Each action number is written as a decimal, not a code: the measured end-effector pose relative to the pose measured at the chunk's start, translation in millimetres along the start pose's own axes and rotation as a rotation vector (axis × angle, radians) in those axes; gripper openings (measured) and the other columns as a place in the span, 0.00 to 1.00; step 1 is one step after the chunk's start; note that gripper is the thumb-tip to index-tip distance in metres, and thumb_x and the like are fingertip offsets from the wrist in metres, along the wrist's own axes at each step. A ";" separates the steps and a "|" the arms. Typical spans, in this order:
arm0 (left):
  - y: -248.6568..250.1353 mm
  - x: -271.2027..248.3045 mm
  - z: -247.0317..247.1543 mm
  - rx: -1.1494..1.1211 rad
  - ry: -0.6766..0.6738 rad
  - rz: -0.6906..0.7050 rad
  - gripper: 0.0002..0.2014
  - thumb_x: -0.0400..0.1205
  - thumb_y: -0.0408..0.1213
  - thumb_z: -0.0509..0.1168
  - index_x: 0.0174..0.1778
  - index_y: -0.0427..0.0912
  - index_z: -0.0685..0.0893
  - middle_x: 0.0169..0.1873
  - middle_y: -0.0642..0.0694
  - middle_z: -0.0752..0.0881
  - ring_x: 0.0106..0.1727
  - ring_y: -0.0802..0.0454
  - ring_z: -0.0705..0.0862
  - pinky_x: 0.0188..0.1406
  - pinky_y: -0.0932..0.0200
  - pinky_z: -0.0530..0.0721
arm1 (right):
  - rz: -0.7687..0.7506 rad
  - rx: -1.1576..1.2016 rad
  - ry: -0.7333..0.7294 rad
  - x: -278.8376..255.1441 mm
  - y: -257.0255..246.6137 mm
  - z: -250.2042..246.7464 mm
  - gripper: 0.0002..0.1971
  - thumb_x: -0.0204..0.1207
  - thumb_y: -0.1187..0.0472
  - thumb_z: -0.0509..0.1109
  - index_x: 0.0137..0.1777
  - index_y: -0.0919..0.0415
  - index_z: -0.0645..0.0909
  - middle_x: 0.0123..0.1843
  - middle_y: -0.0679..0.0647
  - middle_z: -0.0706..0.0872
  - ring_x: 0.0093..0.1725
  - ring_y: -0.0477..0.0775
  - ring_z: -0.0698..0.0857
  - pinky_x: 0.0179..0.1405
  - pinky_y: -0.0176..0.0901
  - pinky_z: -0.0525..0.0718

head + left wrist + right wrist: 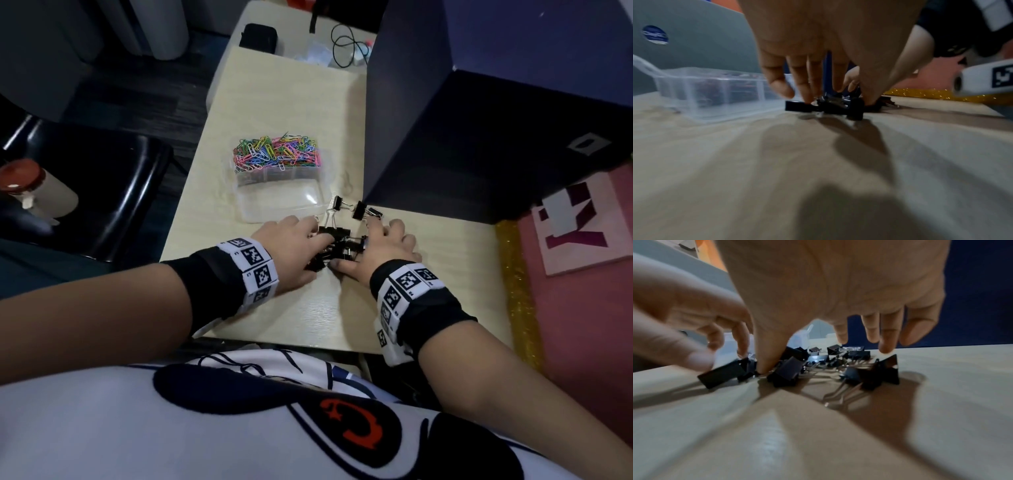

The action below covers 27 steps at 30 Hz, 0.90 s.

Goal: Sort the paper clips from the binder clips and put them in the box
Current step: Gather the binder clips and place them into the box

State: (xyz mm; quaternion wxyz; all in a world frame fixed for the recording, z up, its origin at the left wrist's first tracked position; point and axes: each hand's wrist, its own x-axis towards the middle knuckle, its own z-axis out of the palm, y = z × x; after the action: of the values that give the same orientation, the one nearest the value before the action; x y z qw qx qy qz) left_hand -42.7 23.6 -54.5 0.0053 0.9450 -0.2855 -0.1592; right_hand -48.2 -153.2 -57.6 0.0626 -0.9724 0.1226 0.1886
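Coloured paper clips [277, 154] fill a clear plastic box [239, 178] on the pale wooden table [291, 99]; the box's lid [281, 202] lies open in front of it. Black binder clips [339, 248] are heaped on the table between my hands, and two more [359, 209] lie just beyond. My left hand [305, 241] reaches in from the left, its fingers [807, 91] pointing down onto the heap [828, 107]. My right hand [382, 245] spreads over the heap's right side, its thumb [764, 360] pressing among the clips [789, 369] and its other fingers hanging above them. Neither hand grips a clip.
A dark blue partition [479, 120] stands right of the table. A gold glitter strip [513, 281] and a pink board [582, 222] lie further right. A black pouch [258, 36] and a cable [346, 44] sit at the far end. A black chair [102, 192] is on the left.
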 end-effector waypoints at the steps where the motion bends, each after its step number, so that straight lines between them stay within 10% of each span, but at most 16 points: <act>1: 1.4 1.0 3.1 0.021 -0.027 -0.001 0.31 0.76 0.57 0.65 0.74 0.56 0.65 0.67 0.46 0.71 0.65 0.42 0.74 0.55 0.45 0.79 | 0.006 0.019 -0.035 0.8 0.4 0.4 0.49 0.59 0.30 0.74 0.78 0.44 0.57 0.74 0.57 0.61 0.71 0.64 0.66 0.61 0.55 0.74; 17: -21.7 6.5 4.8 -0.032 -0.065 -0.092 0.13 0.79 0.29 0.63 0.58 0.42 0.73 0.53 0.42 0.77 0.46 0.39 0.83 0.42 0.43 0.86 | -0.163 0.300 0.105 8.9 -8.6 5.4 0.10 0.76 0.58 0.69 0.55 0.57 0.78 0.63 0.55 0.69 0.59 0.60 0.76 0.55 0.43 0.77; 27: -32.1 -0.6 -30.2 -0.381 0.341 -0.109 0.11 0.82 0.36 0.62 0.60 0.41 0.78 0.57 0.42 0.80 0.52 0.40 0.82 0.53 0.49 0.81 | -0.259 0.377 0.222 14.2 -31.2 -26.7 0.09 0.76 0.60 0.68 0.55 0.57 0.83 0.58 0.57 0.78 0.57 0.60 0.80 0.55 0.40 0.75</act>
State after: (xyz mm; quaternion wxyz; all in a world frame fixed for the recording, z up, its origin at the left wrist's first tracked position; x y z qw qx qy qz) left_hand -16.7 48.3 -28.9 0.2227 0.9541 -0.1941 -0.0487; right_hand -17.9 -130.8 -36.1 0.2524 -0.9659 0.0359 0.0450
